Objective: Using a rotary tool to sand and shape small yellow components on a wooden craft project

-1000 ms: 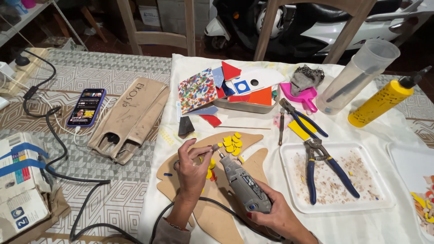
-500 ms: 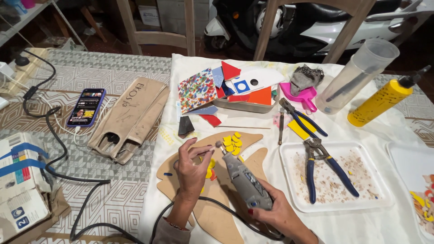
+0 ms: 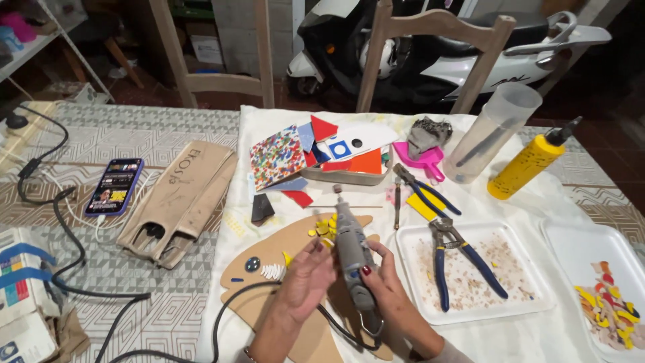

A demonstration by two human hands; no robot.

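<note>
Head view: a grey corded rotary tool (image 3: pixel 352 250) stands nearly upright above the near middle of the table, bit end pointing far. The right hand (image 3: pixel 388 290) wraps its lower body in a closed grip; the left hand (image 3: pixel 306 281) touches its left side with fingers loosely curled, holding nothing I can make out. It looks rigid, smooth-cased and moderately heavy, best gripped round the body, clear of the bit and the trailing black cord (image 3: pixel 222 323). Beneath lies a fish-shaped wooden board (image 3: pixel 269 296) carrying small yellow mosaic pieces (image 3: pixel 324 227). To the right, blue-handled nippers (image 3: pixel 460 259) rest on a white foam tray (image 3: pixel 537 302); farther right stands a yellow glue bottle (image 3: pixel 527 165).
</note>
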